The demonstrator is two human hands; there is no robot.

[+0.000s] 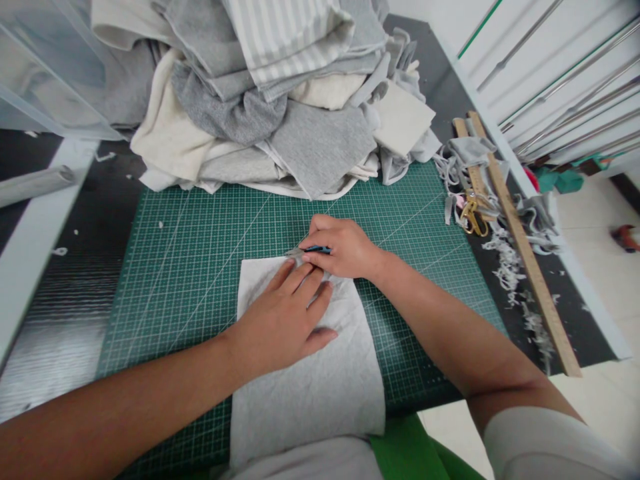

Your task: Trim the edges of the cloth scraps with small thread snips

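Note:
A light grey piece of fabric (320, 407) lies on the green cutting mat (210, 227), its lower end at my body. My left hand (287, 317) rests flat on its upper part with the fingers spread. Beyond those fingertips, my right hand (340, 245) is closed around a small dark blue cutting tool (318, 249). The tool's pale metal tip points left, at the fabric's far edge. My right fingertips touch the cloth close to my left fingers.
A big heap of grey, cream and striped fabrics (325, 133) covers the mat's far side. To the right lie gold-handled scissors (473, 217), a long wooden ruler (530, 260) and scraps (507, 267). A rolled tube (35, 187) is at left.

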